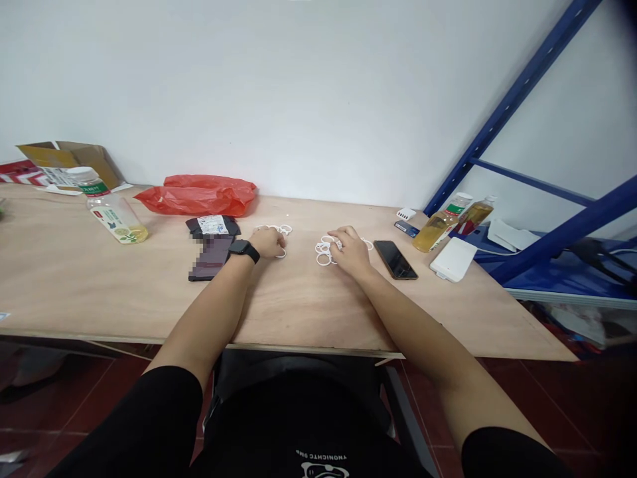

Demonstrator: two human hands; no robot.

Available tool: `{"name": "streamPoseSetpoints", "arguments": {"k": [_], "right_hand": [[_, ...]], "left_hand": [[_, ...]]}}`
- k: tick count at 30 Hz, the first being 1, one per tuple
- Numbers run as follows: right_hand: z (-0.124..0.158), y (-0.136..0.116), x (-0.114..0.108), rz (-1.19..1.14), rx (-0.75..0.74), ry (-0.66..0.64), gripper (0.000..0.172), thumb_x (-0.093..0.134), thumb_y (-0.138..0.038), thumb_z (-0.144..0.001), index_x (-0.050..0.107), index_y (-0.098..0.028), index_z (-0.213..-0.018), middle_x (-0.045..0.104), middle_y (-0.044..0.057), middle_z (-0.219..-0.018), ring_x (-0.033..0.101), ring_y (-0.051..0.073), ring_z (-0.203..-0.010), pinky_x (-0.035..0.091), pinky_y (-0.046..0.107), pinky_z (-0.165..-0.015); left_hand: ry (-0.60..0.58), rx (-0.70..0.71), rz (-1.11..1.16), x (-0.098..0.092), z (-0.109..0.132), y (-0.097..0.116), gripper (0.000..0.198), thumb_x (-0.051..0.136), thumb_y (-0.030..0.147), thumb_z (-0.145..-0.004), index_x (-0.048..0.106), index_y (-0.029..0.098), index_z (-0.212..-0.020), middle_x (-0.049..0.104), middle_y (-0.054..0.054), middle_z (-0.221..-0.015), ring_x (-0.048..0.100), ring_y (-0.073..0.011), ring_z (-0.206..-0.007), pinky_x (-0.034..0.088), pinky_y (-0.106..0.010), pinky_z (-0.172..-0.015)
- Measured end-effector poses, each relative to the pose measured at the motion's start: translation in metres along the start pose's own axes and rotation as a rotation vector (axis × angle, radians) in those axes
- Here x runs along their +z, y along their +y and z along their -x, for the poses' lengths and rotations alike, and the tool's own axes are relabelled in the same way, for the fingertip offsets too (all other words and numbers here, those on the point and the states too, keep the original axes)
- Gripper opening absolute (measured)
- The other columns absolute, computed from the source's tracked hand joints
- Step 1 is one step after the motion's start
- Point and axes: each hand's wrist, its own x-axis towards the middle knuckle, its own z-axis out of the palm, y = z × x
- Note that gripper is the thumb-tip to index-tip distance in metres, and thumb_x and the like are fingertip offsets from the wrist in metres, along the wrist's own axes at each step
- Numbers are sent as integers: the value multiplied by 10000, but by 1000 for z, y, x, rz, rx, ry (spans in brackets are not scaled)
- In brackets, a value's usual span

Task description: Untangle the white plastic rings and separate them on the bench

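Note:
Small white rings (324, 251) lie in a loose cluster on the plywood table (298, 305). My right hand (351, 251) rests among them with its fingers curled over some of the rings. A second small group of white rings (281, 230) lies by my left hand (267, 241). That hand, with a black watch on its wrist, is curled closed with one white ring at its fingertips. Whether either hand truly grips a ring is hard to make out.
A black phone (395, 259) and white power bank (453, 259) lie right of my right hand. Two drink bottles (450, 222) lie beyond. A dark packet (212, 245), red plastic bag (199, 195), another bottle (110, 214) and cardboard box (70, 159) sit left. Blue shelving (547, 226) stands right.

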Motion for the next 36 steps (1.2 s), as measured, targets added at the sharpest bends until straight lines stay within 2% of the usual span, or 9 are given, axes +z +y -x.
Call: {"name": "streamPoseSetpoints", "arguments": {"k": [4, 8, 10, 12, 16, 20, 25, 31, 36], "right_hand": [[2, -8, 3, -68, -57, 14, 280, 526, -216, -848, 715, -233, -1053, 648, 71, -1086, 632, 216, -973, 506, 342, -864], [2, -14, 5, -186, -59, 10, 236, 553, -273, -865, 720, -217, -1023, 695, 72, -1016, 640, 203, -899, 513, 335, -820], [3, -16, 6, -262, -32, 0, 256, 562, -295, -863, 715, -214, -1051, 714, 71, -993, 640, 193, -838, 519, 328, -769], [3, -18, 6, -332, 8, -5, 295, 570, -312, -856, 705, -217, -1101, 724, 69, -1012, 630, 173, -750, 520, 319, -718], [4, -19, 6, -398, 14, -39, 277, 573, -285, -828, 732, -217, -1045, 740, 60, -978, 616, 150, -675, 507, 308, -685], [5, -17, 7, -430, -2, -63, 223, 587, -258, -781, 754, -205, -918, 733, 49, -846, 619, 154, -669, 486, 294, -657], [3, -15, 11, -496, 109, -49, 171, 607, -220, -672, 723, -189, -795, 677, 7, -687, 568, 132, -591, 441, 255, -576], [-1, -16, 14, -603, 208, -15, 88, 519, -171, -609, 604, -190, -622, 594, -22, -582, 498, 111, -517, 374, 231, -499], [-4, -4, 12, -585, 234, -21, 212, 508, -182, -655, 672, -188, -790, 614, -15, -630, 532, 134, -528, 407, 252, -506]], "left_hand": [[87, 48, 14, 3, -2, 6, 163, 649, 304, -736, 761, 253, -844, 720, -66, -1016, 617, -255, -970, 448, -350, -879], [188, 199, 241, -1, -1, 26, 216, 531, 243, -864, 709, 213, -983, 717, -70, -1020, 644, -211, -919, 463, -313, -840], [237, 253, 352, -4, 2, 40, 184, 563, 264, -873, 670, 207, -1011, 723, -58, -976, 656, -197, -874, 468, -302, -809], [257, 261, 472, -6, 6, 55, 282, 638, 291, -846, 596, 209, -1112, 723, -28, -864, 663, -182, -798, 470, -281, -747], [227, 326, 561, -8, 12, 75, 346, 644, 263, -849, 501, 218, -1161, 726, 0, -821, 675, -170, -771, 462, -262, -702], [196, 349, 498, -8, 14, 80, 302, 653, 211, -826, 503, 209, -1088, 729, -1, -827, 680, -171, -770, 454, -251, -681], [233, 367, 414, -5, 13, 82, 233, 649, 204, -820, 513, 211, -1009, 731, 4, -851, 690, -175, -805, 457, -250, -691], [256, 380, 481, 1, 13, 94, 374, 652, 165, -805, 475, 206, -1131, 704, 25, -802, 680, -158, -765, 457, -239, -680], [303, 311, 529, 1, 10, 90, 452, 695, 310, -828, 491, 205, -1218, 722, 0, -856, 675, -166, -799, 477, -269, -737]]}}
